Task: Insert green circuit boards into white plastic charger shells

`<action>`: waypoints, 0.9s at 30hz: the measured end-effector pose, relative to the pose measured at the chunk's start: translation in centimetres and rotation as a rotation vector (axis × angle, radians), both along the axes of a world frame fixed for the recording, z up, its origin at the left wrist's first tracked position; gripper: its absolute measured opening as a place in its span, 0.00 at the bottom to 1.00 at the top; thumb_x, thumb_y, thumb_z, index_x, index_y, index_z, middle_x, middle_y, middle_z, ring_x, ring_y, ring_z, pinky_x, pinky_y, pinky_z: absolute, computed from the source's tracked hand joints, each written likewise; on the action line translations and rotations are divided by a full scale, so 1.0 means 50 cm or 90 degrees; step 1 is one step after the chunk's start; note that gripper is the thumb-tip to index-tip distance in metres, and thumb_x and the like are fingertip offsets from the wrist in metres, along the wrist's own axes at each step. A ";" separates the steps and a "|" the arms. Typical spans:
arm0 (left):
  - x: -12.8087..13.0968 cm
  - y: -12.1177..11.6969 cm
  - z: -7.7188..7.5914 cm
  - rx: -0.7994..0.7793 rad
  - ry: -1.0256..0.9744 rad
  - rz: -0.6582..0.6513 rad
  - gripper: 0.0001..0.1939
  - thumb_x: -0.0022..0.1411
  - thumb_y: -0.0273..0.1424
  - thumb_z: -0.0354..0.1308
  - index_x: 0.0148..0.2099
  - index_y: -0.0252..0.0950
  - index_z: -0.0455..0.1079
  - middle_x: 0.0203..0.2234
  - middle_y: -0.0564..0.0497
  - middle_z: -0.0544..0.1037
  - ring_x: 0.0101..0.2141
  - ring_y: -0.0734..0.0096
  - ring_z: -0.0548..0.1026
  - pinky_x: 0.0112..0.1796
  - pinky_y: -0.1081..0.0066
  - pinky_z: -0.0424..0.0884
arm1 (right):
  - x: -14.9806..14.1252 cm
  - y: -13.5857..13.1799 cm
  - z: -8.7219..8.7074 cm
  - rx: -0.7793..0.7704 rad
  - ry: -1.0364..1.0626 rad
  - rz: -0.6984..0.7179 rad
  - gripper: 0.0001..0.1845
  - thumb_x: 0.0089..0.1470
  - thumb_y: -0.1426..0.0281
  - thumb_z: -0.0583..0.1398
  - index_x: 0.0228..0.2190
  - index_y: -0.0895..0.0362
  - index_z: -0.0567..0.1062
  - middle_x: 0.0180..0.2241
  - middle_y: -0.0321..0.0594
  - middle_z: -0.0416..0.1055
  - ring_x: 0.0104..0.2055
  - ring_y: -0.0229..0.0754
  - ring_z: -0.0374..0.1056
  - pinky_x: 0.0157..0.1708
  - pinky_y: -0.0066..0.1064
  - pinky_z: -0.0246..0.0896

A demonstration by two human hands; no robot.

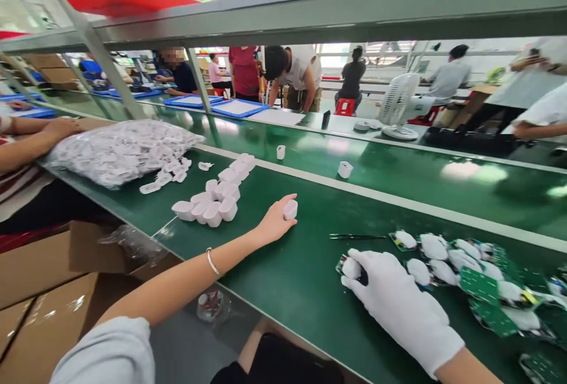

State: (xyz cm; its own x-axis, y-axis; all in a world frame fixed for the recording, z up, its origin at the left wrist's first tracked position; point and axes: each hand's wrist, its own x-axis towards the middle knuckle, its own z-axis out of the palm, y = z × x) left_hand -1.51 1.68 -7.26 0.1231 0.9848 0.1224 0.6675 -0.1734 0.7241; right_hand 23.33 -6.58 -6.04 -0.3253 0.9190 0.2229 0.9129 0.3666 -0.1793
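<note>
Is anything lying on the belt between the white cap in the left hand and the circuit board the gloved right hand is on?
Nothing visible. The stretch of green belt between the left hand, holding the white cap, and the right hand on the circuit board is bare. The tweezers lie farther back, off that line.

small white plastic shell (290,209) on green table, white-capped green circuit board (352,267) lying flat nearby

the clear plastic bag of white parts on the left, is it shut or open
Open: white parts spill from the mouth of the plastic bag onto the green table, toward the white housings.
</note>
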 end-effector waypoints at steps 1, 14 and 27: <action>0.011 0.003 -0.004 -0.005 -0.023 -0.026 0.34 0.51 0.23 0.63 0.61 0.34 0.58 0.48 0.43 0.73 0.46 0.63 0.73 0.48 0.63 0.69 | -0.001 0.002 0.003 -0.010 0.024 -0.004 0.06 0.49 0.66 0.60 0.32 0.52 0.75 0.28 0.41 0.74 0.32 0.48 0.71 0.35 0.39 0.64; 0.121 -0.033 0.008 0.411 -0.070 -0.272 0.36 0.40 0.41 0.73 0.52 0.35 0.69 0.32 0.49 0.72 0.33 0.66 0.65 0.35 0.66 0.69 | 0.016 0.009 0.054 -0.058 0.544 0.010 0.10 0.47 0.70 0.64 0.35 0.51 0.75 0.42 0.39 0.74 0.39 0.42 0.72 0.39 0.34 0.71; 0.107 -0.046 0.009 0.540 -0.068 -0.307 0.27 0.54 0.36 0.66 0.54 0.34 0.65 0.29 0.51 0.66 0.30 0.72 0.65 0.28 0.73 0.67 | -0.002 -0.004 0.023 0.290 0.262 0.095 0.15 0.52 0.75 0.62 0.41 0.48 0.71 0.39 0.33 0.76 0.33 0.36 0.72 0.29 0.28 0.68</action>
